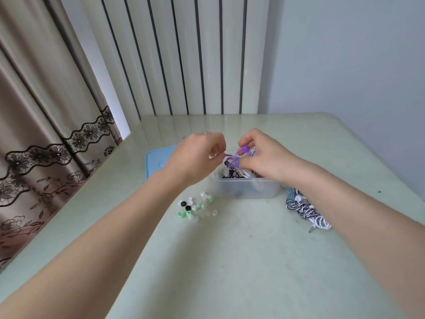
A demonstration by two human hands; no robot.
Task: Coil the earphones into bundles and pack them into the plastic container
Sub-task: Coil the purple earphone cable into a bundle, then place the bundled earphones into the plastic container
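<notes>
Just above the container [248, 191] rim, both hands pinch purple earphones [232, 161].

We see purple earphones [233, 160] bundled at frame centre, above the clear plastic container [246, 188] holding coiled earphones.

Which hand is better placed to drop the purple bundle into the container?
Right hand: it grips the purple earphones directly above the plastic container; left hand only pinches the cable's end.

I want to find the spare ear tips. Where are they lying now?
In the head view, the ear tips lie loose on the table, just left of and in front of the plastic container, beneath the left forearm.
</notes>
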